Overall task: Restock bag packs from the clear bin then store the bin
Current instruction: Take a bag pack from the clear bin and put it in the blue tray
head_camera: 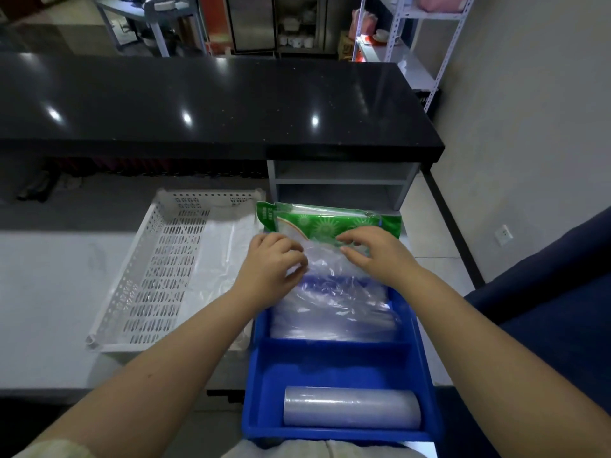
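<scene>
A green-printed bag pack (325, 223) lies across the far end of the blue divided bin (426, 365), on top of a stack of clear bag packs (334, 309) in the bin's far compartment. My left hand (269, 264) pinches the clear lower part of the green pack at its left side. My right hand (373, 252) grips the same pack at its right side, fingers curled over its edge. A roll of clear film (350, 406) lies in the bin's near compartment.
A white perforated basket (158, 269) with clear plastic inside stands to the left of the blue bin on the white counter (49, 292). A black raised countertop (198, 100) runs behind. Grey open shelves (340, 180) sit beyond the bin. A dark blue surface (545, 309) lies at right.
</scene>
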`<move>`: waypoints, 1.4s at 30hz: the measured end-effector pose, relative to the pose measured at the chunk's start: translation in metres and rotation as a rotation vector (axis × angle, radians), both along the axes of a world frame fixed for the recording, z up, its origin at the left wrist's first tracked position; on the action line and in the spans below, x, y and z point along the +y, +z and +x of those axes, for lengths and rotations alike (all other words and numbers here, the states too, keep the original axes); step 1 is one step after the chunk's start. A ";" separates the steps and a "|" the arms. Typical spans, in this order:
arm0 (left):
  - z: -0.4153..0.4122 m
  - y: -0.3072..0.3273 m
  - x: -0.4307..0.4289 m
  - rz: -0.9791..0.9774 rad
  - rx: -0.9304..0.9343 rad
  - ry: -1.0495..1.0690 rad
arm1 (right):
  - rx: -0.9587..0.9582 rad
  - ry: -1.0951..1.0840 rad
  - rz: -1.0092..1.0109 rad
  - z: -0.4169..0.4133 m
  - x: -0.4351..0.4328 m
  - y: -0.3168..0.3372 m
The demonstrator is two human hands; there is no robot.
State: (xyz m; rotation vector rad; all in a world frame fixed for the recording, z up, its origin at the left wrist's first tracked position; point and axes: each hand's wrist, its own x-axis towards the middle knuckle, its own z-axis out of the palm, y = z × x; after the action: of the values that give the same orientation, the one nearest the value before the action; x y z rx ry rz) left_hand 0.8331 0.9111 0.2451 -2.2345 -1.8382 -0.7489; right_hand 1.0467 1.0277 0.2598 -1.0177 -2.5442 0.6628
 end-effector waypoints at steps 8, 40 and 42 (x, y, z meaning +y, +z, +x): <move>-0.001 0.040 0.031 0.201 0.011 0.096 | 0.110 -0.062 0.026 -0.014 -0.017 0.008; 0.022 -0.035 0.038 -0.586 0.097 0.060 | -0.279 -0.109 0.018 0.001 -0.001 -0.048; 0.021 -0.041 0.038 -0.604 0.097 0.066 | -0.174 -0.096 0.022 0.008 -0.001 -0.050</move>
State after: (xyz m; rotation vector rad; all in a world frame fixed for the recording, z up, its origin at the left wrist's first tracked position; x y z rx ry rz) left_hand 0.8540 0.9492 0.2039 -2.4556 -2.2992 -0.0603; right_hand 1.0551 1.0266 0.2102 -1.2302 -2.6226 0.5410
